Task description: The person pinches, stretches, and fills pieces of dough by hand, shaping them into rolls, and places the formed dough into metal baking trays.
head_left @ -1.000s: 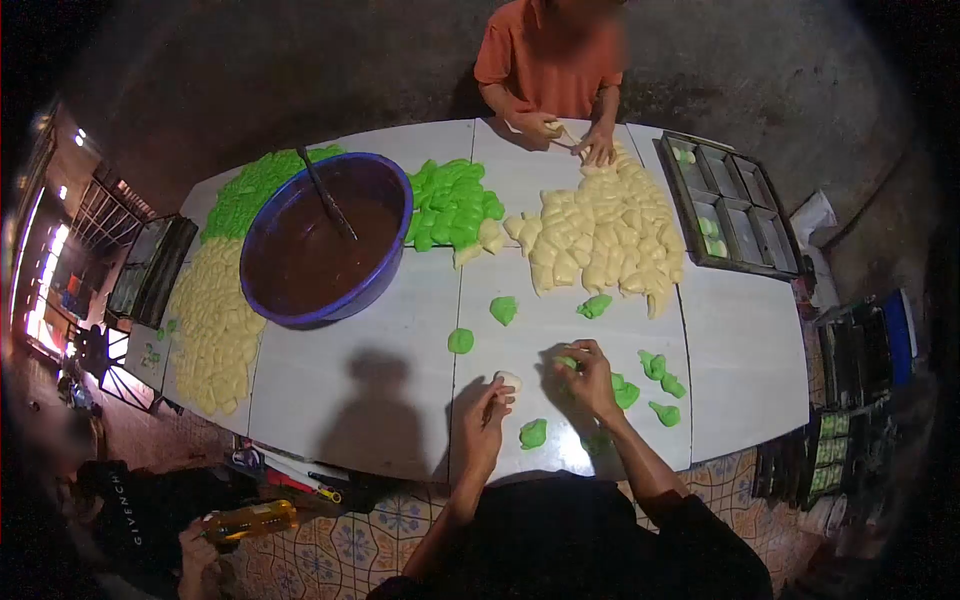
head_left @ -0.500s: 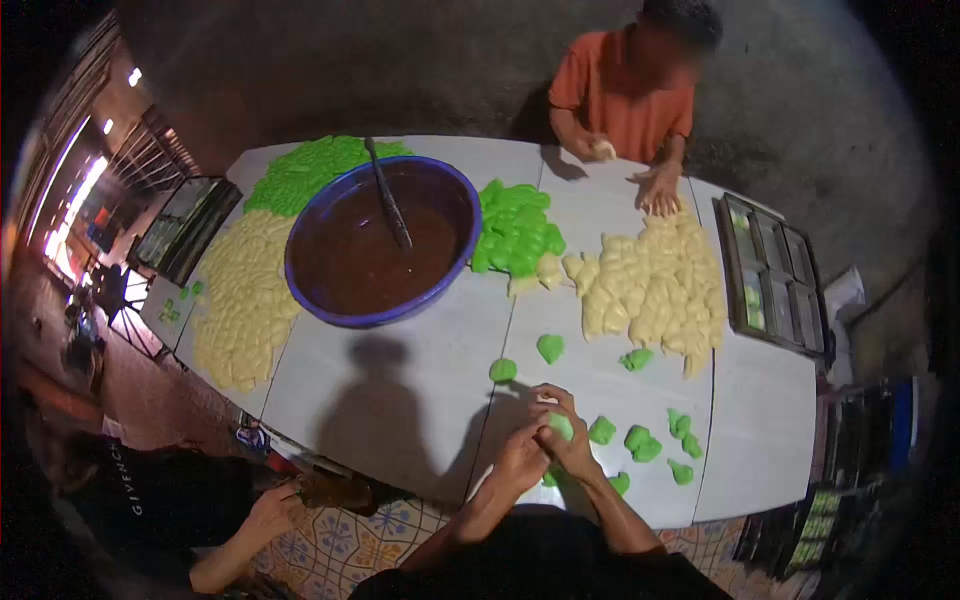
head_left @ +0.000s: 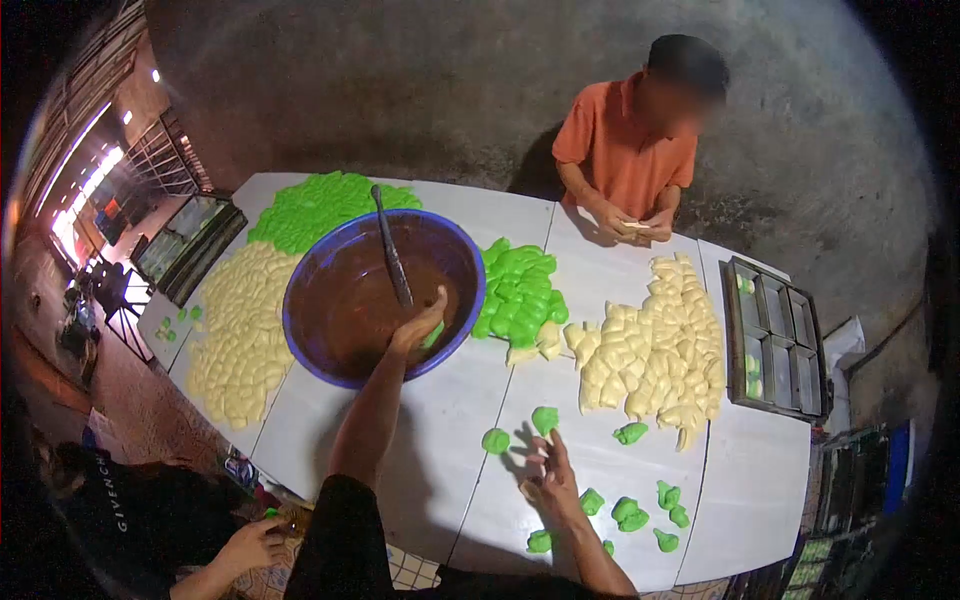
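The left hand [head_left: 420, 325], over the purple basin [head_left: 466, 338] inside its right rim, cups a green lump [head_left: 433, 335]. The right hand [head_left: 553, 480], fingers loosely spread, reaches another green lump [head_left: 545, 419]; contact is unclear. Bare tabletop [head_left: 465, 400] opens between the arms; cream pieces [head_left: 650, 350] lie beyond, a compartmented tray [head_left: 785, 409] near the right edge.
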A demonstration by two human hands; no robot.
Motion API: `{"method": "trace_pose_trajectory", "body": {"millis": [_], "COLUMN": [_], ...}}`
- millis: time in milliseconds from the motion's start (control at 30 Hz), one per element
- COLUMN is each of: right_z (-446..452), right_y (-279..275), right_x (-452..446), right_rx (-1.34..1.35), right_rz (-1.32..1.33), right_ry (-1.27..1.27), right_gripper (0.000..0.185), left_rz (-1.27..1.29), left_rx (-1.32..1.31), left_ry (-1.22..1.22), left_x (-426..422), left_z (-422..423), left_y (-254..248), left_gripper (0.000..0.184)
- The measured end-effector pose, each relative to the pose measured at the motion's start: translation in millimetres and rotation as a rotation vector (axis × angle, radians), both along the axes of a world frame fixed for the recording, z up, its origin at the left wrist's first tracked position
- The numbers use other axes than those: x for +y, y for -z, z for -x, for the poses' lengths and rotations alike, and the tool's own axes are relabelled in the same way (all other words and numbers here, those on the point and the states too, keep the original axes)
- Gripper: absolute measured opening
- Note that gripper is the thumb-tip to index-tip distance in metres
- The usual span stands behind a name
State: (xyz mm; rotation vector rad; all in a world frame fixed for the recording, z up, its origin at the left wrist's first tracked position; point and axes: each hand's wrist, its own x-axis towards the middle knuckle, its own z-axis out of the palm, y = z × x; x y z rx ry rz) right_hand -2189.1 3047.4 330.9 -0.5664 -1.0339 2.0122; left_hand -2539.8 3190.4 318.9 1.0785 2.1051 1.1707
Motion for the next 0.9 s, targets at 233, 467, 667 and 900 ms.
{"method": "trace_pose_trajectory", "body": {"millis": [233, 467, 667, 900], "right_z": [1.4, 5.7, -23.5, -69.9], "right_y": [16.7, 21.7, -3.9, -5.7], "right_x": [10.8, 6.6, -36.2, -41.4], "right_rx": [0.060, 0.127, -0.772, -0.375], "right_rz": [-0.083, 0.561, -0.858, -0.759], "right_ry": [0.017, 0.002, 0.408, 0.253], "right_gripper": [0.073, 0.040, 0.036, 0.034], "left_rz": [0.220, -0.085, -0.126, -0.192], "left_rx": [-0.172, -1.243, -0.693, -0.623], "left_ry": [-0.010, 0.243, 0.166, 0.350], "left_x": [-25.4, -166.0, -222.8, -253.4], "left_z": [-22.1, -192.9, -252.6, -270.4], "left_y": [-32.9, -47.5, -37.1, -11.9], "left_gripper": [0.085, 0.063, 0.046, 0.036]}}
